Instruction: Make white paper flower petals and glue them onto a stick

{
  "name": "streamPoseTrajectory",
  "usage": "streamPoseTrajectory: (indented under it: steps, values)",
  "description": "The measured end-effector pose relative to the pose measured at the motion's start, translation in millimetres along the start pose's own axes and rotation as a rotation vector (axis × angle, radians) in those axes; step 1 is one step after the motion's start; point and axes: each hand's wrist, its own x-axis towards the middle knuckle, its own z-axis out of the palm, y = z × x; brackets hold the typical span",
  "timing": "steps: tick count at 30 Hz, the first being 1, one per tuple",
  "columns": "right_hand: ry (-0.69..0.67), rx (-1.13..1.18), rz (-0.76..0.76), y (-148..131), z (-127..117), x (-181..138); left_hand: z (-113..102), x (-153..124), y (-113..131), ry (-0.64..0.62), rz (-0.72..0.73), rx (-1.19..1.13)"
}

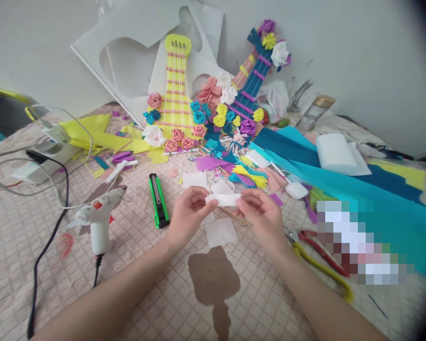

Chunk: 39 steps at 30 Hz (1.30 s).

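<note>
A white paper strip point(228, 200) is stretched level between my two hands, above the table. My left hand point(193, 208) pinches its left end between thumb and fingers. On the opposite end, my right hand point(261, 210) has the same kind of pinch. Below the strip a white paper square point(220, 232) lies flat, and another white piece point(195, 180) lies just behind my left hand. Left of that hand is a green and black utility knife point(158, 201). Red and yellow handled scissors point(319, 251) rest to the right of my right hand.
A white glue gun point(100, 218) stands on the left with its cord and a power strip point(46, 163). Paper-flower guitars in yellow point(177, 94) and blue point(253, 85) lean at the back. Colored scraps point(234, 166) and teal paper sheets point(369, 194) cover the rear and right.
</note>
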Motion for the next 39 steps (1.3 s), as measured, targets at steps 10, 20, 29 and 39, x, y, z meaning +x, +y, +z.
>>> streamPoseTrajectory:
  steps: [10, 20, 29, 39]
  values:
    - [-0.038, -0.059, 0.033, 2.8, 0.3, -1.6, -1.0, 2.9, -0.8, -0.092, -0.148, 0.006]
    - [-0.055, -0.026, 0.021, 8.2, 1.8, -2.3, -0.6, 1.0, -4.1, -0.073, -0.125, 0.051]
    - [-0.084, -0.006, 0.066, 6.8, 2.3, -3.6, 0.9, 0.0, -1.6, -0.073, -0.158, 0.095]
    - [-0.050, -0.027, 0.076, 6.0, 2.8, -3.5, 1.9, -0.3, -1.3, -0.072, -0.173, 0.060]
